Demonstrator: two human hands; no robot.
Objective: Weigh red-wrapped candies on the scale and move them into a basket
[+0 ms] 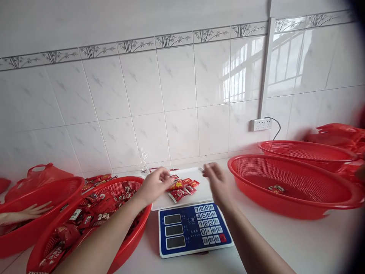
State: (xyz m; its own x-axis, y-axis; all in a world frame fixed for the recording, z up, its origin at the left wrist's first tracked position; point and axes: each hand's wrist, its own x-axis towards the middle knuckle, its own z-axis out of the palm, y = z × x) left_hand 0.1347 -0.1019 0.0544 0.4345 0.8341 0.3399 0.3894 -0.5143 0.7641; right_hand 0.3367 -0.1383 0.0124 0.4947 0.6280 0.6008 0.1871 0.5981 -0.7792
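Note:
My left hand (155, 185) reaches over the left side of a white weighing tray (199, 194), fingers loosely bent and thumb apart from them, with nothing visible in its grasp. Its thumb is close to a small pile of red snack packets (179, 193), some with yellow print; contact cannot be made out. Near the tray's right edge my right hand (216, 180) is closed, fingertips curled together; whatever they hold, if anything, is too small or blurred to name. In front of the tray lies the blue keypad panel of the scale (196, 230), its three displays dark.
A red basket (146, 213) full of red packets stands left, another red basket (76, 186) beyond it with another person's hand (37, 209) inside. Right, a red basket (239, 205) holds a packet (276, 188); another basket (308, 146) stands behind. A clear bottle (143, 160) is by the wall.

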